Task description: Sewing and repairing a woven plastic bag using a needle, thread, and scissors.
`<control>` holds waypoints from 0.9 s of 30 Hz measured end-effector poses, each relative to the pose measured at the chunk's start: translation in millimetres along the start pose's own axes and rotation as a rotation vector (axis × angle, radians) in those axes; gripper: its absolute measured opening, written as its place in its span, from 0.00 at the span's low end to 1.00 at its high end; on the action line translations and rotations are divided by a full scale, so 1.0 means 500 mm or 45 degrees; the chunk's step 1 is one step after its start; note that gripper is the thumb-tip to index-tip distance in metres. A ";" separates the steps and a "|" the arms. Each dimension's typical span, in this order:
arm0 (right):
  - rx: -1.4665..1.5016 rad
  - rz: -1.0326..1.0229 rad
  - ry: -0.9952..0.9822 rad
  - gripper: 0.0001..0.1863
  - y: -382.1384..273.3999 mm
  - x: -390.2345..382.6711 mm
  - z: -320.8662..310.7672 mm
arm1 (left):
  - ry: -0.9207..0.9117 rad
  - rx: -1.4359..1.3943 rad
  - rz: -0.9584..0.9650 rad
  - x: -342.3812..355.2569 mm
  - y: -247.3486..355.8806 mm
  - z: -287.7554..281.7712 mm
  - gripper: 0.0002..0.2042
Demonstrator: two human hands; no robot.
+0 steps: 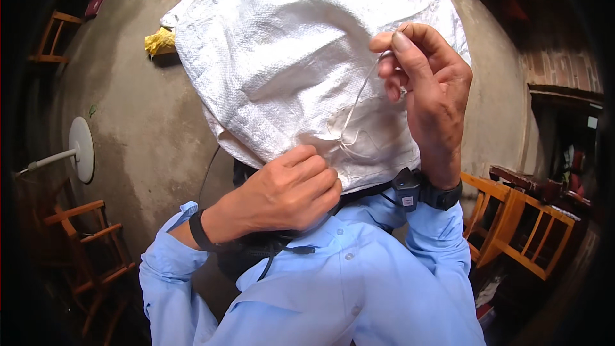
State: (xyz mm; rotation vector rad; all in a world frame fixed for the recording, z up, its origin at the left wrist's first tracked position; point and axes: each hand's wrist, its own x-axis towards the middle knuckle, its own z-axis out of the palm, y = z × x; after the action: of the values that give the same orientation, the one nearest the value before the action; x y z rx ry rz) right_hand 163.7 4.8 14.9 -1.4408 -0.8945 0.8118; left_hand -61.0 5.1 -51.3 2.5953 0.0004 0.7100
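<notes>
A large white woven sack (275, 57) spreads over my lap and fills the middle of the view. My right hand (432, 86) is raised above its right side, thumb and forefinger pinching a pale thread (359, 95). That thread runs down, fairly taut, to a puckered spot on the sack, where loose ends curl. Whether a needle sits in the pinch cannot be made out. My left hand (291, 189) lies at the sack's near edge, fingers curled onto the white cloth just left of the puckered spot. Its fingertips are partly hidden.
A yellow bundle (160, 41) pokes out by the sack's left side. Further left on the concrete floor (134, 147) stand a white round-based stand (81, 149) and a wooden chair (96, 237). Another wooden chair (512, 224) is close on my right. A black cable (272, 253) lies against my shirt.
</notes>
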 end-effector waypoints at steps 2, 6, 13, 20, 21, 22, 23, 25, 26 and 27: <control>0.067 0.089 -0.166 0.11 0.004 0.004 -0.020 | 0.018 -0.007 0.021 0.000 0.005 0.001 0.12; 0.307 0.261 -0.391 0.14 -0.007 0.028 -0.048 | 0.105 0.023 0.077 0.008 0.012 -0.011 0.11; 0.237 0.238 -0.462 0.12 -0.003 0.076 -0.068 | 0.127 -0.055 0.125 0.009 0.043 -0.022 0.10; 0.472 0.019 -0.473 0.11 0.006 0.111 -0.093 | -0.058 -0.125 0.121 -0.001 0.058 -0.021 0.10; 0.498 -0.026 -0.484 0.11 0.000 0.116 -0.094 | -0.067 -0.136 0.110 -0.002 0.059 -0.022 0.10; 0.525 -0.069 -0.493 0.11 -0.005 0.121 -0.099 | -0.075 -0.147 0.099 -0.001 0.059 -0.022 0.09; 0.563 -0.153 -0.538 0.11 0.006 0.137 -0.109 | -0.083 -0.159 0.088 -0.001 0.058 -0.022 0.09; 0.606 -0.296 -0.619 0.12 0.007 0.144 -0.113 | -0.082 -0.160 0.083 -0.004 0.060 -0.018 0.09; 0.565 -0.366 -0.627 0.12 0.013 0.152 -0.117 | -0.080 -0.161 0.081 -0.005 0.060 -0.017 0.09; 0.519 -0.436 -0.632 0.12 0.016 0.166 -0.122 | -0.073 -0.181 0.080 -0.004 0.060 -0.016 0.09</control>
State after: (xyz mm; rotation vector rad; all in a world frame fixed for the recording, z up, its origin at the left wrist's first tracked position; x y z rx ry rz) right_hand 256.6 50.3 12.3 -0.7112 -1.2234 1.0355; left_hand -70.1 -18.8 -33.7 2.4877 -0.1445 0.6334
